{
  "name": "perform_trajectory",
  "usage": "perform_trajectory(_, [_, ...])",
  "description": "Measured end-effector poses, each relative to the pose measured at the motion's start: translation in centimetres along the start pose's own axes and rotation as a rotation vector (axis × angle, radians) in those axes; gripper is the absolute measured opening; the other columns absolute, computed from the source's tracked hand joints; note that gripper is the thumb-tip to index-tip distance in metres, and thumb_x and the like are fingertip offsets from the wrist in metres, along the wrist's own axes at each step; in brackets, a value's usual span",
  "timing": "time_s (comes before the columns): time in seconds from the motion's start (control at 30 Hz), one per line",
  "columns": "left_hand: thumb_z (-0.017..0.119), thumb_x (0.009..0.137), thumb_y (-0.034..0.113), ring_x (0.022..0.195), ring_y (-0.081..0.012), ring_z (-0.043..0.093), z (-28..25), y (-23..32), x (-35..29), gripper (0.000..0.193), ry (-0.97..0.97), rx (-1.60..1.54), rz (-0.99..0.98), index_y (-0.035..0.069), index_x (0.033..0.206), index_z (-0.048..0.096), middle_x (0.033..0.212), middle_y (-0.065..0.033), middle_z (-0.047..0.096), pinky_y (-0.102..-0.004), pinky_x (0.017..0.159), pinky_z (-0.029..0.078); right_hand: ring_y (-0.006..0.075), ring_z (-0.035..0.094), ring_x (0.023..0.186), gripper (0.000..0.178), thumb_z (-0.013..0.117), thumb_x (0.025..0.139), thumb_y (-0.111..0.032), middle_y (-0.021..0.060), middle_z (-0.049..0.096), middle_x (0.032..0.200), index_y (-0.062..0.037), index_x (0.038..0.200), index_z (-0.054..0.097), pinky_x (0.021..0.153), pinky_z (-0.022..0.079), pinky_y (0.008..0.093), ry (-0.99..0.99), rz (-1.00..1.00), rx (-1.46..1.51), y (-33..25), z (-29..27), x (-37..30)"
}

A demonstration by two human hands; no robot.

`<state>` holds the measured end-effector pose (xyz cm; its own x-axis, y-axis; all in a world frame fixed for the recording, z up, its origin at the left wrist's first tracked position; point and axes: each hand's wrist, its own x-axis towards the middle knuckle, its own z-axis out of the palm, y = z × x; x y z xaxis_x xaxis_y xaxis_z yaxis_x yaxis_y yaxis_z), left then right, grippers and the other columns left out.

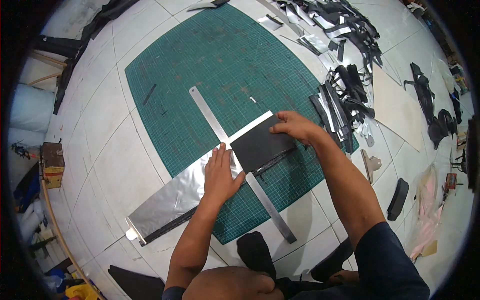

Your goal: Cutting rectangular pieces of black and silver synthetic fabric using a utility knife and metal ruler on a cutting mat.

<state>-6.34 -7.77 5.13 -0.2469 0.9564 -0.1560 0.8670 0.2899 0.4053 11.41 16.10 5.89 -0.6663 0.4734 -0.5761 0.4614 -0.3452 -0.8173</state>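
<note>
A long silver sheet (170, 205) with a dark layered lower edge lies slantwise, partly on the green cutting mat (200, 55) and partly on the floor tiles. Flat on its right part rests my left hand (220, 177), fingers stretched out, next to a steel ruler (270, 207). The ruler crosses the strip of material at an angle; whether it lies over or under there is partly hidden. Right of it is a black sheet (260, 145) with a silver band along its far edge. My right hand (297, 127) grips its far right corner, thumb on top.
Heaps of black and silver offcuts (345, 90) lie at the far right, beside a beige board (395, 105). A clipboard (371, 165) and a black block (398, 199) sit on the right tiles. My feet are near the mat's front edge. A box (53, 165) stands left.
</note>
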Motion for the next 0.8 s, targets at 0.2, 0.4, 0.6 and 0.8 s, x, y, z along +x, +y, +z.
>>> perform_trajectory(0.2, [0.074,0.078,0.034,0.144,-0.0429,0.029,-0.4,-0.3,-0.2,0.087,-0.030,-0.132,-0.100,0.001,0.149,0.034,0.151,-0.0257,0.039,-0.0545,0.115,0.026,0.0349,0.066,0.105,0.055,0.081,0.076,-0.021,0.0233,0.067,0.112,0.0057,0.120,0.061,0.090,0.052,0.0417,0.340,-0.105,-0.506,-0.8,2.3,-0.2])
perform_trajectory(0.4, [0.074,0.083,0.043,0.143,-0.0447,0.031,-0.1,0.9,-0.1,0.082,0.038,0.008,-0.018,0.003,0.146,0.042,0.152,-0.0273,0.036,-0.0540,0.114,0.029,0.0300,0.065,0.093,0.053,0.084,0.076,-0.025,0.0163,0.066,0.101,0.0009,0.118,0.064,0.082,0.052,0.0392,0.543,-0.229,-0.605,1.1,3.1,-0.5])
perform_trajectory(0.6, [0.073,0.084,0.043,0.139,-0.0478,0.035,0.0,1.0,0.1,0.075,0.083,0.018,0.001,0.002,0.142,0.048,0.150,-0.0290,0.037,-0.0548,0.113,0.030,0.0298,0.065,0.092,0.047,0.084,0.075,-0.026,0.0159,0.066,0.100,-0.0002,0.111,0.067,0.082,0.051,0.0401,0.594,-0.243,-0.542,2.3,2.9,-0.4])
perform_trajectory(0.8, [0.072,0.085,0.046,0.143,-0.0443,0.031,-0.2,1.3,0.2,0.078,0.021,0.051,-0.049,0.004,0.145,0.045,0.153,-0.0275,0.034,-0.0530,0.115,0.028,0.0297,0.066,0.093,0.045,0.084,0.075,-0.026,0.0157,0.067,0.100,-0.0005,0.109,0.069,0.083,0.052,0.0394,0.586,-0.223,-0.533,2.2,2.9,-0.3])
